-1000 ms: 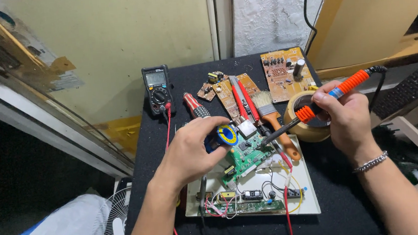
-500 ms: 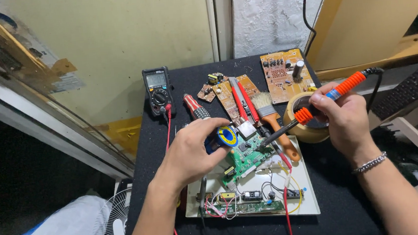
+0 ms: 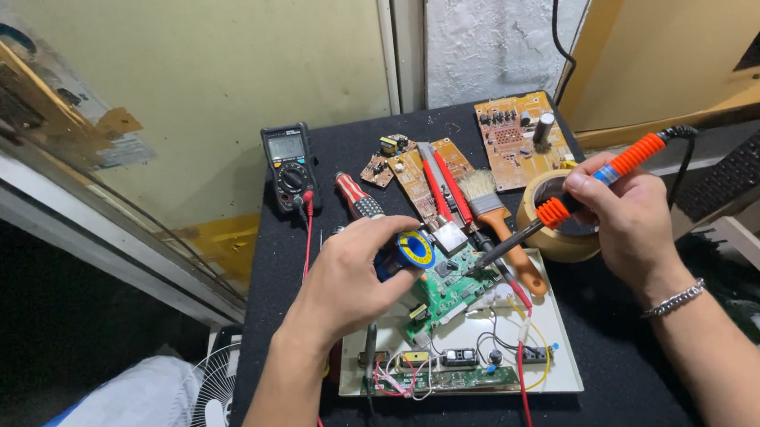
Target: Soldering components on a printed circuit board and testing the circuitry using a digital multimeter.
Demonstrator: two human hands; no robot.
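Black cloth covers the counter [image 3: 594, 404], which makes the small parts easy to see. At its far left edge a dark digital multimeter [image 3: 290, 166] stands with its screen facing the person, a red lead trailing down from it. Just right lies a red-handled screwdriver [image 3: 357, 197]. The left hand [image 3: 349, 275] rests palm-down, its grip curled around a blue reel with a round yellow label [image 3: 415, 249], apparently a solder spool, kept right beside the green circuit board [image 3: 447, 289], probably so wire can be fed to the joint. That board sits tilted on a white tray-like panel [image 3: 561, 353], among thin red, yellow and white wires; a second narrow green board [image 3: 447, 382] lies along the panel's near edge. Behind it lie brown circuit boards [image 3: 515, 135], red probes [image 3: 446, 186] and a paintbrush with an orange handle [image 3: 498, 222]. The right hand [image 3: 624, 212] pinches an orange-handled soldering iron [image 3: 577, 196] like a pen, slanted down so its dark tip meets the green board. Below that hand sits a roll of tan tape [image 3: 556, 243].
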